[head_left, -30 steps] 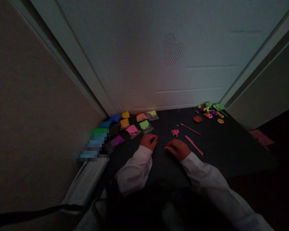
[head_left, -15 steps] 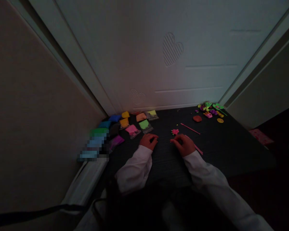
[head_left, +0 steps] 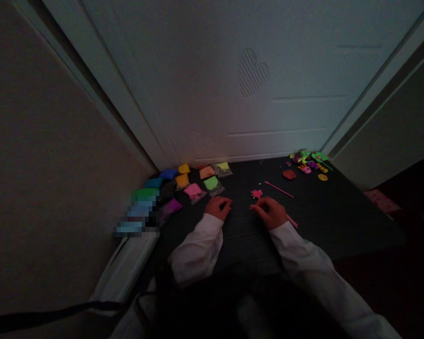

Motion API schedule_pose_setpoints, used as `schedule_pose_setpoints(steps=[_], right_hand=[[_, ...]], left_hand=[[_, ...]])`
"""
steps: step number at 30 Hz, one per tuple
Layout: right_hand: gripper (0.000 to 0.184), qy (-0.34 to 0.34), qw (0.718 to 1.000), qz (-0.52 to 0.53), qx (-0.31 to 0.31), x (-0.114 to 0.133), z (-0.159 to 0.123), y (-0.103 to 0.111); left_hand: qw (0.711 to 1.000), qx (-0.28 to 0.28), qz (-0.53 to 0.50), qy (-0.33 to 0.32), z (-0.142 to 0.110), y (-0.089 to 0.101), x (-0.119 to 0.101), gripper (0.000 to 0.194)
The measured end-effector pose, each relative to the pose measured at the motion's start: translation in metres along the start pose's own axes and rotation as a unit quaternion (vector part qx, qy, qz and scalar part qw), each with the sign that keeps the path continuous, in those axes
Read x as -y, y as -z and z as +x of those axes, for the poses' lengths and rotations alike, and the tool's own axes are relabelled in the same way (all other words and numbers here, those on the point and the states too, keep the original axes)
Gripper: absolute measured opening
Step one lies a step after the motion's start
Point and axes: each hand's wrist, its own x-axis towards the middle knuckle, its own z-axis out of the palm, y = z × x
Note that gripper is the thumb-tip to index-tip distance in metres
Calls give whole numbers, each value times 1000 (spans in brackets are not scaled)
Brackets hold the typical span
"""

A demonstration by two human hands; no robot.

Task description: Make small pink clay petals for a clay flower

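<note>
My left hand [head_left: 218, 207] rests low over the dark tabletop, its fingers curled and the tips drawn together. Whatever may be between those tips is too small and dim to make out. To its right, my right hand [head_left: 269, 213] is closed in a pinch, with a tiny pinkish spot at the fingertips that I cannot identify. Just beyond it lies a small pink clay piece [head_left: 256, 194] with a bumpy outline. A thin pink stick-like tool [head_left: 279, 189] lies farther right, and a second pink tool [head_left: 291, 220] is partly covered by my right hand.
Bags of coloured clay, among them pink [head_left: 194, 192], green [head_left: 212, 183] and orange [head_left: 182, 181], line the table's left and back. A reddish lump [head_left: 289, 174] and a pile of colourful clay figures [head_left: 305, 160] sit back right. A white panel [head_left: 205, 103] rises behind the table [head_left: 339, 216].
</note>
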Motion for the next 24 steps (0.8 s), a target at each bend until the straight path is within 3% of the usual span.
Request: schedule_pose_setpoints(steps=[5,12,24], right_hand=[[13,28,999,5,23,-4,0,-3],[24,66,997,24,41,-10,-1,-5],[16,17,999,16,38,-2,-1,-2]], left_hand=[[1000,0,0,2,0,0,0,18],[1000,1,-2,11,0,1,-3,17],[1000,-4,-11,24,-1,4,-7,16]])
